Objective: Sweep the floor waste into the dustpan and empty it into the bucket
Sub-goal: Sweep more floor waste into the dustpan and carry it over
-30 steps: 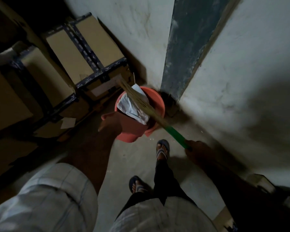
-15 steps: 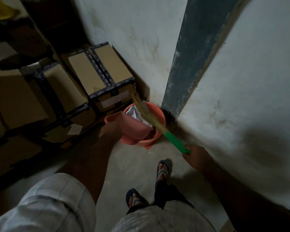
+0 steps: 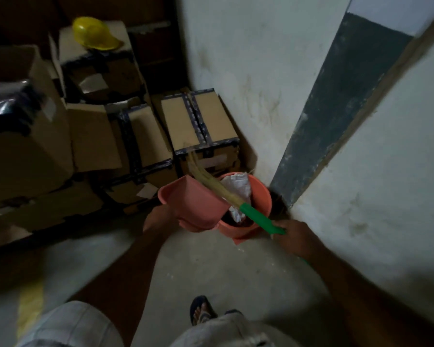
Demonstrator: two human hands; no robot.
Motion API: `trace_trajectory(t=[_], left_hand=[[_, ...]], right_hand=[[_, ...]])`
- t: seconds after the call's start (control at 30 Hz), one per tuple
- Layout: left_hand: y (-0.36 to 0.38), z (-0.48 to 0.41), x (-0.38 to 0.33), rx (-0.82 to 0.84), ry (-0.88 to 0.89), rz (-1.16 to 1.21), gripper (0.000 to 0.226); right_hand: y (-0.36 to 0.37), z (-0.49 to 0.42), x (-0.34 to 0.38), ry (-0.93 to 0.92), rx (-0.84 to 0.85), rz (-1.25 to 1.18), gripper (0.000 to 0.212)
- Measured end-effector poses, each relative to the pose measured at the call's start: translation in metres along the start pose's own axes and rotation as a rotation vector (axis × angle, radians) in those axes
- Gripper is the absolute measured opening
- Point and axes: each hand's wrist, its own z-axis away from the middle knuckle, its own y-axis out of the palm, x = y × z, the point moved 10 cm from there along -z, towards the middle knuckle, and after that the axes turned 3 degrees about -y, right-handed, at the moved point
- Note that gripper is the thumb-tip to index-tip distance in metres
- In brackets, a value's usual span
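Head-camera view of a dim storeroom corner: cardboard boxes (image 3: 198, 121) are filling the left of the frame, a yellow hard hat (image 3: 94, 33) sitting on one at upper left. Just left of centre, the left hand (image 3: 158, 219) is gripping the pink dustpan (image 3: 193, 204), its fingers hidden behind the pan, which is tipping over the orange bucket (image 3: 257, 199) at centre. Right of that, the right hand (image 3: 295, 237) is clasping the green-handled broom (image 3: 236, 199), bristles lying across the pan. Crumpled white waste (image 3: 237, 187) is already lying in the bucket; emptying appears nearly finished.
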Motion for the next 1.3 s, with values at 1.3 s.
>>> trace_trajectory(t=[1.3], left_hand=[[-0.097,0.475,0.741,-0.681,-1.163,0.652,0.025]], right_hand=[[0.567,0.247,0.668,-0.897,0.859,0.312,0.054]])
